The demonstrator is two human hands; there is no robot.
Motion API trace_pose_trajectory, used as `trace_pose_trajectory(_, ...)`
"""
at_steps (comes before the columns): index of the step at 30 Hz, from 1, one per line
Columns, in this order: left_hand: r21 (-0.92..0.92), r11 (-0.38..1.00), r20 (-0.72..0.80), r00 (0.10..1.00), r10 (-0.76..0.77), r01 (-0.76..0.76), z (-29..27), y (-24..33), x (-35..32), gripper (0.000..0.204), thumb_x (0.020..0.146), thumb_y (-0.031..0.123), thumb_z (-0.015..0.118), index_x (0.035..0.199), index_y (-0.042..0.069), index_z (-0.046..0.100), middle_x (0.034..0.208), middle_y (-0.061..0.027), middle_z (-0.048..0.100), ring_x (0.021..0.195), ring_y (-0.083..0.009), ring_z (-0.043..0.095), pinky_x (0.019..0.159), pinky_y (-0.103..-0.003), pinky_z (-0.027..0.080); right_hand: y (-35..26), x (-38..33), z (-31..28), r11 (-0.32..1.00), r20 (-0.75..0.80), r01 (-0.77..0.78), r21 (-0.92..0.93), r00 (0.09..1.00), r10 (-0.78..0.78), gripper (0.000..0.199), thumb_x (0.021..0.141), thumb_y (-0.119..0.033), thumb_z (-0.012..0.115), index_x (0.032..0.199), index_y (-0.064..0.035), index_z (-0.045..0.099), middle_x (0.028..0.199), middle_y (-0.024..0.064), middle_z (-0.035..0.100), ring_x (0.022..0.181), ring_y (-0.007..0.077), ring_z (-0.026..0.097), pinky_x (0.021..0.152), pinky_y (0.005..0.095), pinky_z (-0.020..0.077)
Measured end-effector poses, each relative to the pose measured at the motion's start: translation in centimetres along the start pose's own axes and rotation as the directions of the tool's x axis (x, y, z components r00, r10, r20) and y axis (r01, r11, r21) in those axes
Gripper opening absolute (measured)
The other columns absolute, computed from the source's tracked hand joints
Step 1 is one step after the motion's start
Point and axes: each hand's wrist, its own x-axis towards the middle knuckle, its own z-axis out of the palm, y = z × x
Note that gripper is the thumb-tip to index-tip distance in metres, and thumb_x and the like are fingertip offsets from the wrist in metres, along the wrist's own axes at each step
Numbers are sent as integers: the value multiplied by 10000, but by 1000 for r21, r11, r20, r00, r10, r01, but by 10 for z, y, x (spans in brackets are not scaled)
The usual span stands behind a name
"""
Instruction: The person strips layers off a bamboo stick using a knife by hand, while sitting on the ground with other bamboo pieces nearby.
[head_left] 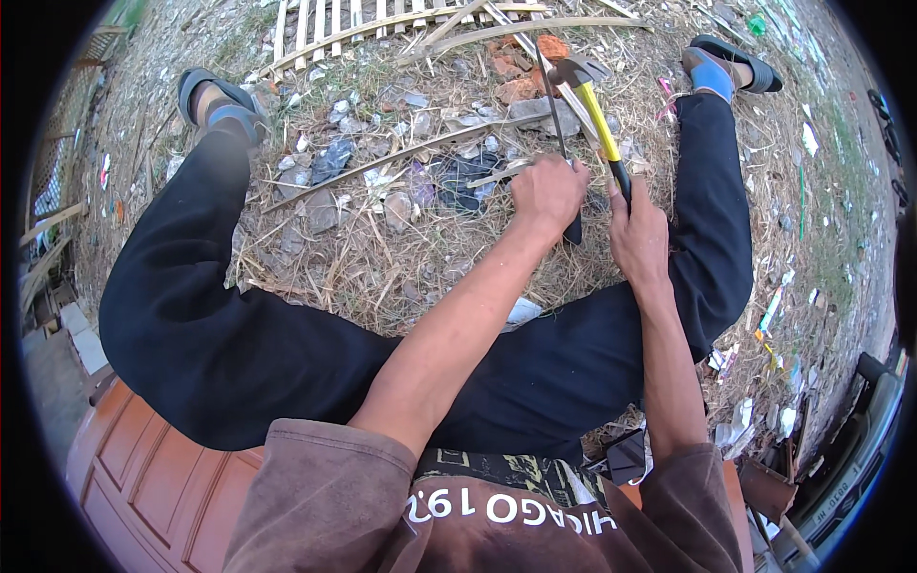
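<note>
My right hand [638, 229] is closed round the black grip of a claw hammer [594, 116]. The hammer has a yellow and black handle, and its dark metal head points away from me, over the stones. Just left of it, my left hand [549, 194] is closed on a long thin dark blade [554, 110]. A black end of the blade shows below that hand. A short pale strip [501, 175] sticks out on the left side of my left fist; whether the fist grips it is unclear. Pale bamboo strips [521, 40] lie beyond, some partly behind the hammer.
A grey stone [544, 116] and broken red bricks [517, 81] lie under the tools. A slatted bamboo frame [353, 21] is at the far edge. A long thin stick [382, 153] crosses the littered straw. My legs spread to both sides; a brown panelled wooden piece [162, 477] is beneath me.
</note>
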Motion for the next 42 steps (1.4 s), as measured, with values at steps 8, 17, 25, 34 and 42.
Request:
trace_pose_trajectory(8, -7, 1000, 32, 999, 20, -19, -5, -1, 1, 479, 932, 384, 467, 882, -33, 697, 875, -247, 696, 844, -420, 686, 786, -503, 539, 2, -14, 4, 999, 7, 3, -55, 1000, -3, 191, 972, -203, 555, 972, -31, 471, 611, 250, 568, 601, 467, 588, 545, 546, 425)
trace_pose_trajectory(17, 29, 999, 31, 999, 13, -14, -3, -4, 1, 477, 934, 385, 465, 877, -28, 697, 879, -252, 695, 838, -422, 686, 772, -506, 542, -21, -16, -11, 996, -70, 26, 89, 997, -20, 196, 977, -197, 546, 948, -23, 460, 606, 248, 561, 599, 470, 581, 521, 542, 404)
trace_pose_trajectory(25, 34, 999, 24, 1000, 19, -20, -2, -5, 2, 485, 935, 389, 456, 883, -26, 702, 884, -256, 693, 845, -423, 685, 780, -510, 539, -32, -14, -24, 982, -108, 40, 186, 994, -19, 222, 991, -215, 546, 955, -13, 461, 608, 249, 551, 579, 468, 563, 506, 525, 380)
trace_pose_trajectory(34, 55, 998, 57, 998, -1, -2, 1, 2, -2, 497, 940, 398, 441, 911, -22, 704, 932, -255, 693, 882, -418, 682, 806, -508, 529, -8, -19, -6, 990, -41, -35, 139, 998, 41, 183, 964, -174, 555, 957, -15, 465, 633, 257, 586, 611, 477, 594, 542, 546, 420)
trace_pose_trajectory(42, 148, 988, 80, 996, -49, 37, -3, 7, -3, 551, 947, 464, 407, 989, 1, 703, 1043, -262, 679, 1008, -418, 651, 900, -508, 490, -2, -31, -4, 968, 57, -110, 224, 993, 100, 229, 969, -231, 529, 993, -3, 518, 717, 306, 624, 730, 519, 615, 681, 597, 449)
